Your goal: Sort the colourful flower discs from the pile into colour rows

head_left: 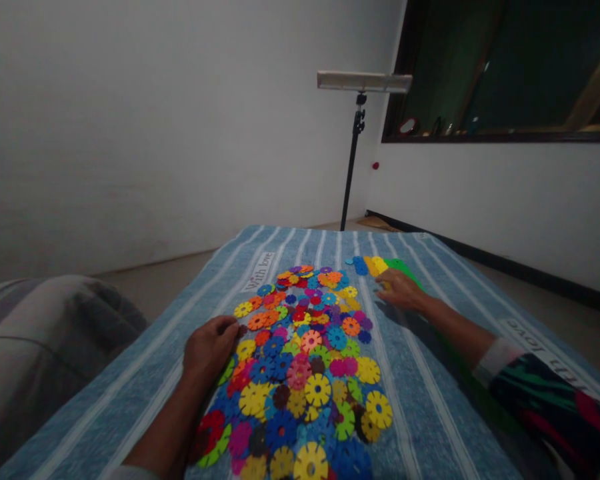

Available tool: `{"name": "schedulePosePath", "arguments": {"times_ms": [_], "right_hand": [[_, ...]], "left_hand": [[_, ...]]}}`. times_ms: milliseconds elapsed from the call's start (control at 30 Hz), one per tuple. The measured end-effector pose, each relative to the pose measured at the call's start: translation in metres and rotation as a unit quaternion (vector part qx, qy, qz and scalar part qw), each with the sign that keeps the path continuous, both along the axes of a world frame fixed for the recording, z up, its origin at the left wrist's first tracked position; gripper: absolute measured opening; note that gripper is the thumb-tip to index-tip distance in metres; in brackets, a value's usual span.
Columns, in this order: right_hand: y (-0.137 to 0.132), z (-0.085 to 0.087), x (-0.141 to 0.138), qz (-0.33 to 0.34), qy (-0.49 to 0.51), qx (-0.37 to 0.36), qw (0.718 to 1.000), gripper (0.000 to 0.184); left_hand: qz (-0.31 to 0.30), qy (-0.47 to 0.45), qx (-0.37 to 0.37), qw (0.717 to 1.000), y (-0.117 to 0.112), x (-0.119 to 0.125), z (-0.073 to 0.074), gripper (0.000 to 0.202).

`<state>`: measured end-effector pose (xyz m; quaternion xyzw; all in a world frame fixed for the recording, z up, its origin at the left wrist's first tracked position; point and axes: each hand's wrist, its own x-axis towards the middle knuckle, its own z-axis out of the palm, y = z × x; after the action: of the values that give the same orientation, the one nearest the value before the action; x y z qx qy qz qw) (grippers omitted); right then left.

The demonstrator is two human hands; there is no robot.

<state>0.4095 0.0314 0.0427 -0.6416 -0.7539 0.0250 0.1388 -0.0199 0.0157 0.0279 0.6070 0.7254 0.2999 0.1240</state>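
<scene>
The blue-and-white striped woven cloth (430, 373) bears the words "With love" in dark script on a pale band (259, 271), just beyond the far left edge of the heap of coloured notched plastic discs (305, 360). The same script appears on a second pale band (530, 331) at the cloth's right side, blurred, with only "love" legible there.

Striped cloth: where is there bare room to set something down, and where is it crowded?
Bare: the striped cloth to the left of the left hand, and the strip between the disc pile and the right hand. Crowded: the middle, under that pile.
</scene>
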Motion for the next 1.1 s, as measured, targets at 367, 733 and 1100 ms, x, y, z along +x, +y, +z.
{"name": "schedulePosePath", "arguments": {"times_ms": [367, 733, 1100], "right_hand": [[-0.104, 0.006, -0.066, 0.226, 0.047, -0.107, 0.967, 0.025], [-0.099, -0.009, -0.061, 0.169, 0.171, -0.131, 0.962, 0.009], [-0.027, 0.011, 0.038, 0.04, 0.103, 0.002, 0.994, 0.013]], "left_hand": [[-0.007, 0.013, 0.005, 1.0, 0.002, 0.0, -0.002, 0.031], [-0.002, -0.001, 0.005, 1.0, 0.005, -0.001, -0.005, 0.03], [0.0, -0.008, 0.017, 1.0, 0.008, -0.002, -0.008, 0.028]]}}
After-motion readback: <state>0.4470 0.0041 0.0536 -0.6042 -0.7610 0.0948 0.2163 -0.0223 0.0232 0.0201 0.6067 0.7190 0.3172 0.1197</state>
